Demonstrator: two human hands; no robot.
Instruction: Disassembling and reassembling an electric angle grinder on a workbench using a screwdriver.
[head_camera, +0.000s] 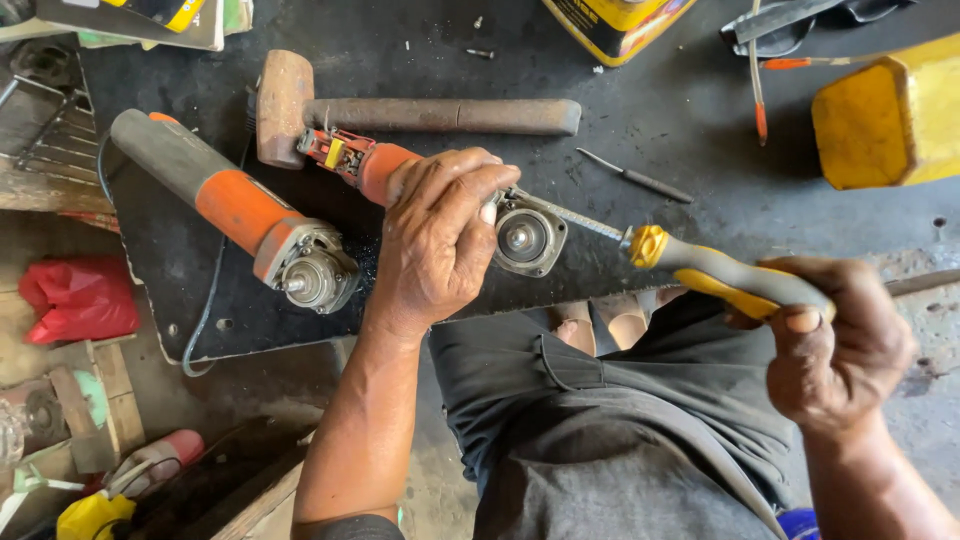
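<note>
Screwdriver (700, 265) in right hand (835, 345) points left into grinder body (440, 190); left hand (440, 240) fingers clamp that body.

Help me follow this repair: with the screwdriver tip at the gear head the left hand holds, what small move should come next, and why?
Probably turn the yellow-and-grey-handled screwdriver while pressing inward. The right hand has its grip on the handle, the shaft runs to the rim of the round metal gear head, and the left hand steadies the orange grinder body on the dark bench. Whether the tip sits in a screw is hidden.
</note>
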